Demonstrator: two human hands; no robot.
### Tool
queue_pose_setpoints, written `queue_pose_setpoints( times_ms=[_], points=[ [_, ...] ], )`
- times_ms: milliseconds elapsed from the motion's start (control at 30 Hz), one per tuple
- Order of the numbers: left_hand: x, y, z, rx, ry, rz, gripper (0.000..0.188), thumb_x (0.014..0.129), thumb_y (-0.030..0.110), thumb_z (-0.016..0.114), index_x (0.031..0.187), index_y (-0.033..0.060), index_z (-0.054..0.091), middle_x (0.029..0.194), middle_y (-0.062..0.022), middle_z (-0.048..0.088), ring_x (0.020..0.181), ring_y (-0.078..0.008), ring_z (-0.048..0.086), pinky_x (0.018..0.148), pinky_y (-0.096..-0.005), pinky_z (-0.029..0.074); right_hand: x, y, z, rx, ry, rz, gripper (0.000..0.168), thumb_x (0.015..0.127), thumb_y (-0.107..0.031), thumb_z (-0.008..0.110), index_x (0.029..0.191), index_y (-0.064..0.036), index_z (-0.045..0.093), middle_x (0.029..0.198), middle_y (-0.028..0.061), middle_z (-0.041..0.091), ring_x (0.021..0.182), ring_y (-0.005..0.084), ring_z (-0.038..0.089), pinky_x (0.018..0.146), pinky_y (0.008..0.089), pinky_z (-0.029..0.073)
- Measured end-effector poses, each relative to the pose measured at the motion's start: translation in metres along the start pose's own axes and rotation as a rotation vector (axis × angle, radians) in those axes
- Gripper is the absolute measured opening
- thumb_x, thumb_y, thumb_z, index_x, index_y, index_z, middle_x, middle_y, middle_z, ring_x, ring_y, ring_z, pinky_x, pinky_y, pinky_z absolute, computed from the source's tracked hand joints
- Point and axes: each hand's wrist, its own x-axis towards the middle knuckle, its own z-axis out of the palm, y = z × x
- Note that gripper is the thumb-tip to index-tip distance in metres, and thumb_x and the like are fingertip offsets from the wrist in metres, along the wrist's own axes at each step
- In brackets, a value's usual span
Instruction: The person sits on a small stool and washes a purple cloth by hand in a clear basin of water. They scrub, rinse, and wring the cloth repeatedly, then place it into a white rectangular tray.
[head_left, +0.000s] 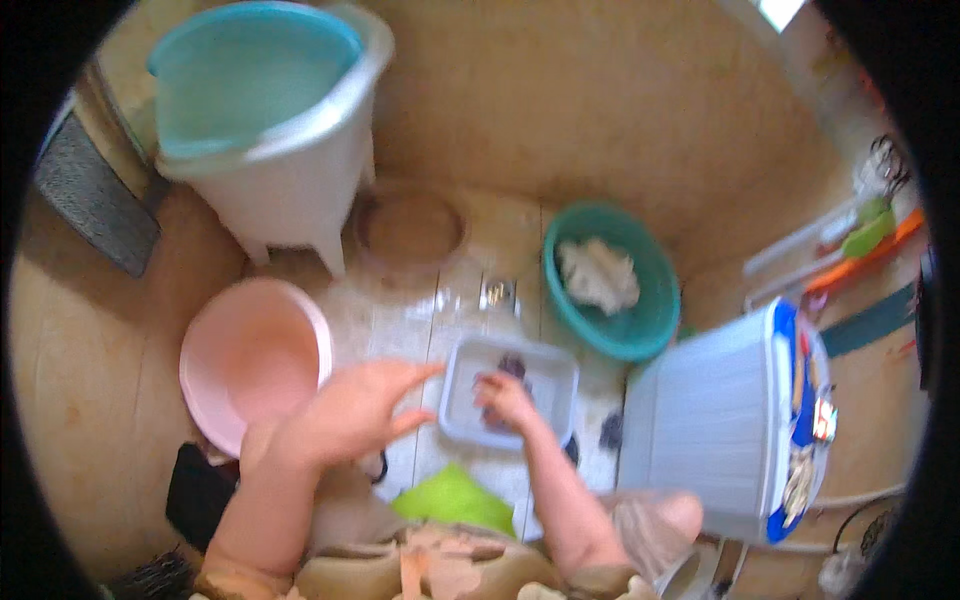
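Observation:
A rectangular white plastic basin (555, 431) stands on the tiled floor before me. Inside it is a dark purple item (513, 366), perhaps wet cloth, partly covered by my right hand (504, 399). The fingers of that hand are bent over the item, and blur hides whether they grip it. My left hand (367, 405) is raised to the left of the basin, thumb and fingers apart with nothing between them. Its fingertips point at the basin's left rim.
A pink tub (195, 375) stands left; a white legged stand (292, 202) holds a blue basin (255, 82) behind it. At right are a teal tub (652, 322) with pale cloth (600, 274) and a large lidded bin (697, 427). A lime-green item (454, 499) lies close to me.

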Motion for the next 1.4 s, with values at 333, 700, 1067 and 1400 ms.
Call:
queue_pose_setpoints(
  times_ms=[333,700,1067,1400],
  points=[
    [0.039,0.017,0.022,0.034,-0.054,-0.056,0.047,0.081,0.019,0.071,0.125,0.0069,0.057,0.105,-0.0153,0.066,0.088,-0.027,0.064,0.077,-0.0364,0.051,-0.071,0.078,-0.082,0.603,0.404,0.055,0.039,0.095,-0.026,0.054,0.129,-0.007,0.048,0.113,0.008,0.061,0.091,0.0183,0.062,0.067,0.034,0.056],
    [0.136,0.055,0.126,-0.742,-0.132,-0.291,0.052,0.094,0.034,0.056,0.138,0.0095,0.044,0.127,-0.0079,0.057,0.108,-0.017,0.056,0.086,-0.0325,0.046,-0.02,0.126,-0.085,0.345,0.503,0.139,0.043,0.088,-0.016,0.057,0.13,-0.008,0.048,0.11,0.0103,0.061,0.078,0.0211,0.064,0.054,0.0368,0.054],
    [0.093,-0.105,0.29,-0.931,-0.007,-0.924,0.057,0.093,0.044,0.051,0.141,0.0147,0.038,0.13,-0.0045,0.05,0.109,-0.0215,0.054,0.079,-0.0399,0.047,-0.002,0.166,-0.046,-0.134,0.7,0.186,0.054,0.082,-0.019,0.063,0.132,-0.008,0.048,0.126,0.0201,0.056,0.115,0.0377,0.054,0.097,0.0441,0.043],
    [0.123,-0.109,0.288,-0.925,-0.01,-0.94,0.054,0.093,0.04,0.054,0.139,0.0146,0.04,0.124,-0.0054,0.056,0.101,-0.0204,0.06,0.076,-0.0359,0.049,0.061,0.21,-0.008,-0.114,0.456,0.084,0.023,0.077,-0.018,0.065,0.096,-0.007,0.07,0.096,0.0149,0.069,0.093,0.0299,0.066,0.083,0.0405,0.05]
  ],
)
